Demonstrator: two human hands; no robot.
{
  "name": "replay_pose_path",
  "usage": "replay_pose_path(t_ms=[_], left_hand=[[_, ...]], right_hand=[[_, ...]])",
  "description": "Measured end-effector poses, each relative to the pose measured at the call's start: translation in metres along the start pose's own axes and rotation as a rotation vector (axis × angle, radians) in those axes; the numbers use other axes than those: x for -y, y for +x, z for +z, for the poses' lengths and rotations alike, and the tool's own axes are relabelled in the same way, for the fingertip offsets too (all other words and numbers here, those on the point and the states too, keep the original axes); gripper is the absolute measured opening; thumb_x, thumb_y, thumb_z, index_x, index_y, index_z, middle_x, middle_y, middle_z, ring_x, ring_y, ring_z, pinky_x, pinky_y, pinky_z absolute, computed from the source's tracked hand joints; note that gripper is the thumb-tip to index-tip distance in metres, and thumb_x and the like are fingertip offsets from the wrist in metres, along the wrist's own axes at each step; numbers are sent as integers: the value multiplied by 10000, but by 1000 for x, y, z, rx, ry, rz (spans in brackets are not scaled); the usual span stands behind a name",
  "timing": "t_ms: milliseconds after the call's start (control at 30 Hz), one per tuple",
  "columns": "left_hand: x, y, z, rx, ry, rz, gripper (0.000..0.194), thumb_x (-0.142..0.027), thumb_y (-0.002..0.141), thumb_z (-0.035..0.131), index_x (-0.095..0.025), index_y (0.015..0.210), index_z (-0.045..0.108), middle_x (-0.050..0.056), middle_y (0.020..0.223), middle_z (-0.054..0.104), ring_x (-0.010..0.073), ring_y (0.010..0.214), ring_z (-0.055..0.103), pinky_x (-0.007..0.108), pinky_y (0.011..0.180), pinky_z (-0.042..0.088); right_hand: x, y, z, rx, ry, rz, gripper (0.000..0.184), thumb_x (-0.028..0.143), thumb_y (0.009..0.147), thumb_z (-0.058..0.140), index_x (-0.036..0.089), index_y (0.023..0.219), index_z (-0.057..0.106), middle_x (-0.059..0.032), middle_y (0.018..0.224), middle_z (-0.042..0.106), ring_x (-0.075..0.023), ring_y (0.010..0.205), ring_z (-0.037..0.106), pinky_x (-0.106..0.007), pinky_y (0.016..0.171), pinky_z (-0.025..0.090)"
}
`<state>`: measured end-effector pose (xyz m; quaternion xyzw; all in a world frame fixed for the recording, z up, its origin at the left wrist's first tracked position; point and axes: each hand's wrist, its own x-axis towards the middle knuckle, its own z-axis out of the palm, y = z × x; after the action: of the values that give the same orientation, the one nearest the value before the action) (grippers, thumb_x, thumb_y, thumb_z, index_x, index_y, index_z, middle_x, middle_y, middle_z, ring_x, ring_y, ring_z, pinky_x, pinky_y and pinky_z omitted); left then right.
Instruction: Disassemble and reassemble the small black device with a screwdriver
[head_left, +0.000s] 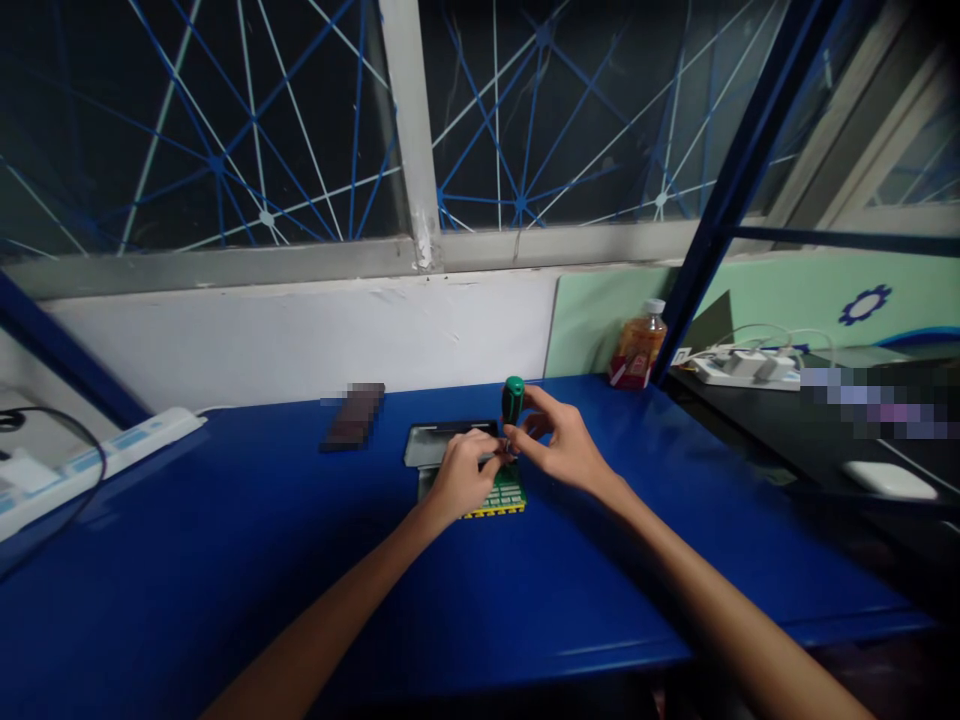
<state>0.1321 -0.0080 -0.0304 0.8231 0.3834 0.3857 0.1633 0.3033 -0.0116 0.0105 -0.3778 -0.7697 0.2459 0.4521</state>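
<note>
A screwdriver with a dark green handle (pixel 513 402) stands upright at the middle of the blue table. My right hand (pixel 561 440) closes its thumb and fingers round the lower part of it. Just left of it, my left hand (pixel 466 472) is closed, its thumb and fingertips pinched together by the screwdriver's lower end; what they grip is hidden. Beneath both hands lies a green circuit board (pixel 511 492) with pale rectangular parts and a yellow toothed front edge. Behind it a dark grey shallow tray or lid (pixel 427 446) is partly covered by my left hand.
A dark flat slab (pixel 355 418), partly blurred, lies left on the blue table (pixel 480 600). At the back right stands a drink bottle (pixel 639 345). Power strips (pixel 97 465) with cables lie at left and on the black desk (pixel 765 420) at right. A blue post (pixel 709 260) rises there.
</note>
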Motion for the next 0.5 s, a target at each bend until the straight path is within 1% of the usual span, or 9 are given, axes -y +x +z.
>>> replay_pose_path(t_ms=[100, 267, 367, 500], left_hand=[[-2, 0, -1, 5, -10, 13, 168, -76, 819, 584, -177, 812, 719, 36, 812, 709, 193, 818, 627, 298, 752, 467], [-6, 1, -2, 17, 46, 14, 110, -135, 821, 615, -177, 833, 716, 49, 850, 706, 209, 866, 625, 324, 767, 474], [-6, 0, -1, -15, 125, -10, 51, -177, 797, 669, -186, 800, 718, 54, 871, 699, 223, 882, 617, 343, 750, 467], [-4, 0, 1, -66, 189, -10, 49, -159, 769, 704, -190, 732, 710, 34, 793, 700, 206, 804, 616, 334, 705, 449]], right_hand=[[-2, 0, 1, -23, -8, -1, 378, 300, 818, 576, 189, 1169, 489, -52, 931, 633, -130, 560, 633, -274, 511, 493], [-1, 1, 1, -71, -52, -6, 406, 360, 800, 620, 181, 1149, 517, -33, 844, 636, -107, 503, 578, -257, 481, 460], [0, 1, 1, -84, -101, -5, 427, 396, 775, 648, 173, 1126, 547, -32, 801, 649, -106, 496, 552, -262, 493, 451], [0, 0, 2, -77, -134, -11, 449, 427, 765, 656, 189, 1132, 555, -34, 814, 652, -121, 535, 563, -274, 530, 457]])
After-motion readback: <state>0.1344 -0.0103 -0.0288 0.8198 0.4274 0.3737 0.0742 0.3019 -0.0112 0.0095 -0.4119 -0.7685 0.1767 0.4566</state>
